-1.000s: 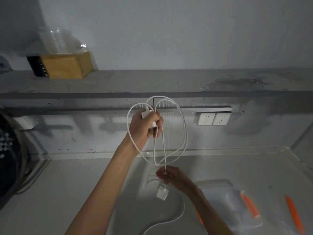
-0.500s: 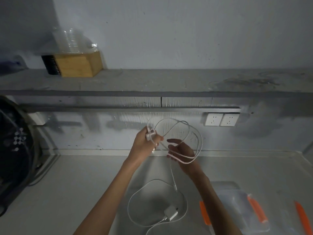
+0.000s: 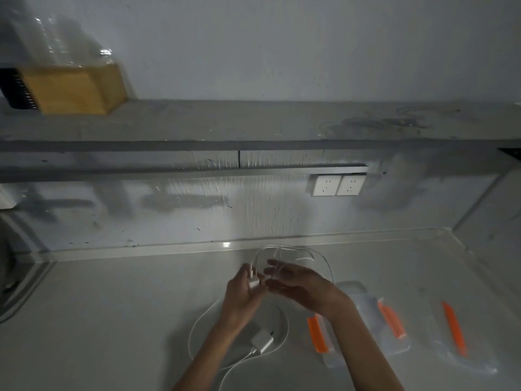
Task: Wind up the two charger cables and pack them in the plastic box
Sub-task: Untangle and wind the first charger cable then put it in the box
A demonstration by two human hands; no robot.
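My left hand (image 3: 242,294) pinches the white plug end of a looped white charger cable (image 3: 318,256) held above the counter. My right hand (image 3: 296,286) is inside the loops, fingers spread, with the strands draped over it. A second white cable lies on the counter below my hands, with its white adapter (image 3: 262,340) near my left forearm and a loose loop (image 3: 194,328) around it. The clear plastic box (image 3: 375,331) with orange clips sits open on the counter to the right, partly hidden by my right forearm.
The box's clear lid with an orange clip (image 3: 454,328) lies further right. Two white wall sockets (image 3: 338,185) sit on the back wall. A shelf above carries a wooden block (image 3: 73,90) and clear containers. A dark object stands at the far left edge.
Both hands have come down with the coil, from in front of the wall to just above the counter. My right hand went from the dangling cable end into the loops.
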